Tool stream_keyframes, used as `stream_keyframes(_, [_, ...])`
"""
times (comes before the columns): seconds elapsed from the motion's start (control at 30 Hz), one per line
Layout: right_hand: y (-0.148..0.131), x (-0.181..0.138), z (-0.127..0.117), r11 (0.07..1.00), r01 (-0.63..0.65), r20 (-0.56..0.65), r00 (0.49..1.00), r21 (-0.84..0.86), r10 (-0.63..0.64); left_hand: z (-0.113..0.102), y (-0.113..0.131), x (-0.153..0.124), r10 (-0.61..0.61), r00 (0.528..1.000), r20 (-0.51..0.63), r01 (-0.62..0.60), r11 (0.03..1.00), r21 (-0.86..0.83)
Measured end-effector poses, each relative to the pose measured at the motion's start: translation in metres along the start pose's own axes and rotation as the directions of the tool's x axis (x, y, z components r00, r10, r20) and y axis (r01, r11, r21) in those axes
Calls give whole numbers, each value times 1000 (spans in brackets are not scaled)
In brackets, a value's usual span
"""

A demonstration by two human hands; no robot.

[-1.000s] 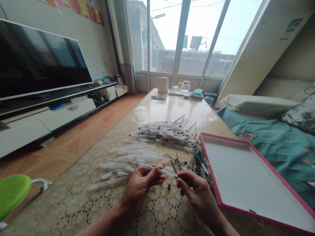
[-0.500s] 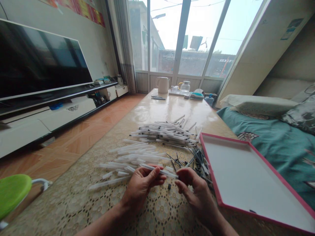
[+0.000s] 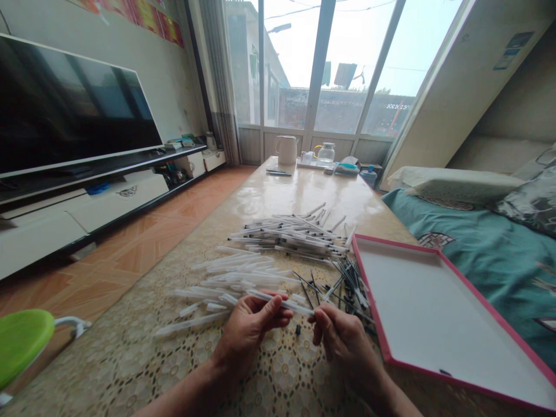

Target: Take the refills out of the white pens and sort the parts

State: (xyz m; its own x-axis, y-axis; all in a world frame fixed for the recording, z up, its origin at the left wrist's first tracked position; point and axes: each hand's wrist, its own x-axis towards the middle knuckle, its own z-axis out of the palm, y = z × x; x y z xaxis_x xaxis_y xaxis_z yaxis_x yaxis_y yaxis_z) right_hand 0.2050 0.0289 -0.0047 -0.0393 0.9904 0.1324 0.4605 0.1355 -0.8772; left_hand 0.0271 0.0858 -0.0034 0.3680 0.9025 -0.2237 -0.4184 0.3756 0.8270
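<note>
A translucent white pen (image 3: 299, 307) lies slantwise between my two hands, above the table. My left hand (image 3: 252, 321) is closed around its barrel, thumb on top. My right hand (image 3: 341, 333) pinches the pen's right-hand end, and the fingertips hide that end. Just below the pen, a small black plug (image 3: 298, 329) rests on the tablecloth. Loose clear barrels (image 3: 243, 272) are spread beyond my left hand. Thin black refills (image 3: 347, 284) lie in a heap beyond my right hand. Farther back is a pile of pens with dark ends (image 3: 295, 234).
A shallow pink-rimmed white box (image 3: 373, 307) sits at the right, with a small black piece (image 3: 445, 372) inside near its front edge. A beige jug (image 3: 286, 150) and a glass pitcher (image 3: 326, 152) stand at the table's far end. A green stool (image 3: 26, 341) is at the lower left.
My right hand's fingers have closed in on the pen's right end, covering the dark tip that showed there. My left hand and the pen have hardly moved.
</note>
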Motion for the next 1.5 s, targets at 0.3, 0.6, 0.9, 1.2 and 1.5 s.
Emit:
stream_keyframes(0.3, [-2,0,1,998,32,-27,999,-55,-33,1,1,1,-7,1000,-11,7,1000,15])
stream_keyframes(0.6, [-2,0,1,999,17,-8,1000,-40,-17,-2,0,1,-5,1000,8,5,1000,8])
stream_keyframes(0.9, [0,0,3,996,-46,12,999,80,45,2,1,-1,-4,1000,-4,4,1000,14])
stream_keyframes(1.2, [5,-2,5,975,-82,48,996,205,74,2,2,-1,-8,1000,-6,8,1000,28])
stream_keyframes(1.5, [-5,2,7,883,-133,32,991,450,133,6,6,-2,-6,999,-32,5,1000,-11])
